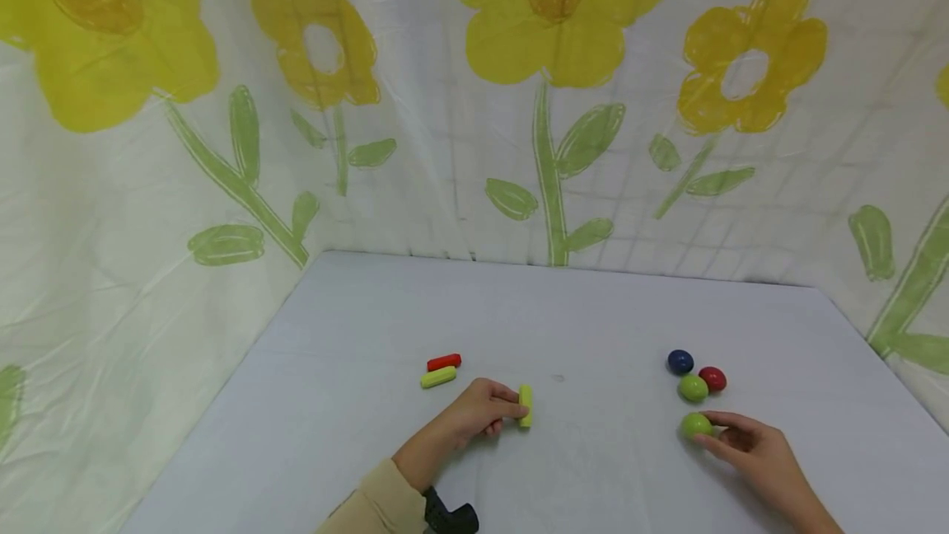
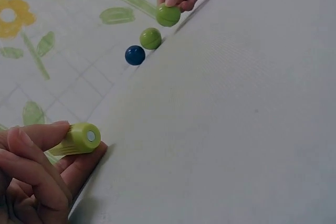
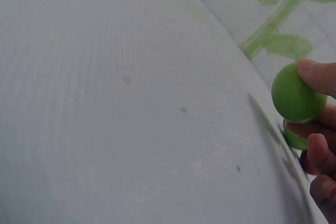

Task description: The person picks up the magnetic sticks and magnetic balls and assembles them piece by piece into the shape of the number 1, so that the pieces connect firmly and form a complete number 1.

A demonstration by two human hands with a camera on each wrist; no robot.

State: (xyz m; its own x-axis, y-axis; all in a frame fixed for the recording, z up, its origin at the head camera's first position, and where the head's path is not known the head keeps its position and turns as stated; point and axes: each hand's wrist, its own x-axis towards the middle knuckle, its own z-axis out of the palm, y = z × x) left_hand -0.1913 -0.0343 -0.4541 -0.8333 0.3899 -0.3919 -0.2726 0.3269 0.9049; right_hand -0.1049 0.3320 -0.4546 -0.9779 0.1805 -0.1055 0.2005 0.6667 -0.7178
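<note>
My left hand (image 1: 480,412) pinches a yellow-green magnetic rod (image 1: 525,407) between thumb and fingers near the middle of the table. A small silver disc shows in the rod's end in the left wrist view. On the right side, my right hand (image 1: 758,450) holds a light green ball (image 1: 695,425) by its fingertips. Just beyond that ball sit another green ball (image 1: 693,388), a red ball (image 1: 712,379) and a dark blue ball (image 1: 680,362), grouped close together. In the right wrist view, the held green ball (image 3: 297,94) partly covers the balls behind it.
To the left, beyond my left hand, a red rod (image 1: 443,363) lies beside a yellow-green rod (image 1: 439,377). A white cloth covers the table (image 1: 356,311). Behind and along the sides hangs a curtain (image 1: 430,188) printed with yellow flowers.
</note>
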